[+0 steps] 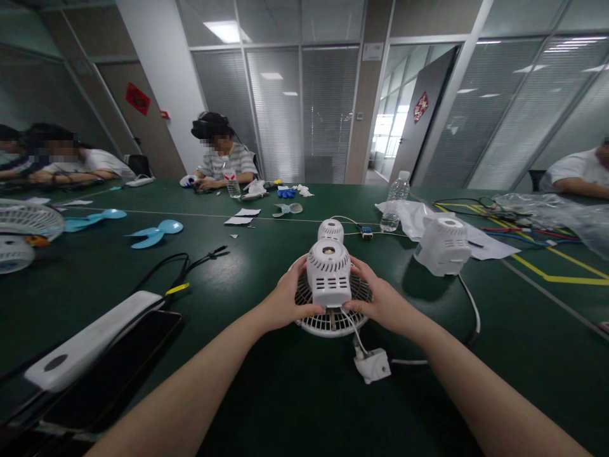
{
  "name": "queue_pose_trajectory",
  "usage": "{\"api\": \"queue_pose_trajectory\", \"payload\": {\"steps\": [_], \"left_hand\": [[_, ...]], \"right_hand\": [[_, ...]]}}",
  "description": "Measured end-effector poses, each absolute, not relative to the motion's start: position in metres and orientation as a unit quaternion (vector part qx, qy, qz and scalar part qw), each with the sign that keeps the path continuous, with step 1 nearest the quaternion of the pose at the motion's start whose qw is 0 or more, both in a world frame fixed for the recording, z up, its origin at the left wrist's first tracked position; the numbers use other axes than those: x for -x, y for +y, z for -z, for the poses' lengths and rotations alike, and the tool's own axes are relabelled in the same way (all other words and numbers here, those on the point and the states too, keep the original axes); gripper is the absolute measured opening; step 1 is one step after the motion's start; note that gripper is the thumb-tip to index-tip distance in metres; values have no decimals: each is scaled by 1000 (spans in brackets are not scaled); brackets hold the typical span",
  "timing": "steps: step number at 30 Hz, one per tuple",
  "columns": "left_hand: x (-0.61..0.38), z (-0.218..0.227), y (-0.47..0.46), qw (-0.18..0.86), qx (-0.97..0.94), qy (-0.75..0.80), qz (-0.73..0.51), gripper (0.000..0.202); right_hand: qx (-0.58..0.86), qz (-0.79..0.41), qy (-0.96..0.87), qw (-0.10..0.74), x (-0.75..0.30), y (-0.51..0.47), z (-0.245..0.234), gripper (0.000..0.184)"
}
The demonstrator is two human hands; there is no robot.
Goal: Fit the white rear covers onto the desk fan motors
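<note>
My left hand (pixel 288 298) and right hand (pixel 378 298) clasp a white motor housing (pixel 330 280) from both sides, fingers curved round its flanks, thumbs low by its front edge. It sits right in front of me, over a round white grille (pixel 333 325) on the green table (pixel 266 393); whether it touches the bars, I can't quite tell. A thin cord (pixel 354 329) runs from its lower front to a small white box (pixel 373 366). Another housing (pixel 330 229) shows just behind mine, and a third housing (pixel 445 246) stands off to the right.
</note>
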State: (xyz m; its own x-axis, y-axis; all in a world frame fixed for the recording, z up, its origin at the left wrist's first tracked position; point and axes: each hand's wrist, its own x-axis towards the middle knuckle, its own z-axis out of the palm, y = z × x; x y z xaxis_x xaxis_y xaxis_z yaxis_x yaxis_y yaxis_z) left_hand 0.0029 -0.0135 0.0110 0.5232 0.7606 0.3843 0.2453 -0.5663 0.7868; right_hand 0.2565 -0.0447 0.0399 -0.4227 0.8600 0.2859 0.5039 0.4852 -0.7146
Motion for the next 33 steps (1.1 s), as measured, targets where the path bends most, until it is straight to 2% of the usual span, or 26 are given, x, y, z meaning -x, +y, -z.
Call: {"api": "queue_pose_trajectory", "payload": {"steps": [10,15,23,33], "left_hand": [[-3,4,-7,381,-767,336,-390,109],[-5,5,-7,383,-767,333,-393,109],[-4,-4,-9,352,-787,341,-374,97],[-2,-5,-10,335,-798,354,-356,97]], "right_hand": [[437,-256,-797,329,-252,-43,-35,82],[445,-261,-792,326,-252,-43,-34,84],[450,-265,-790,322,-251,-43,-34,86],[439,-226,-815,304,-257,-43,-35,89]]}}
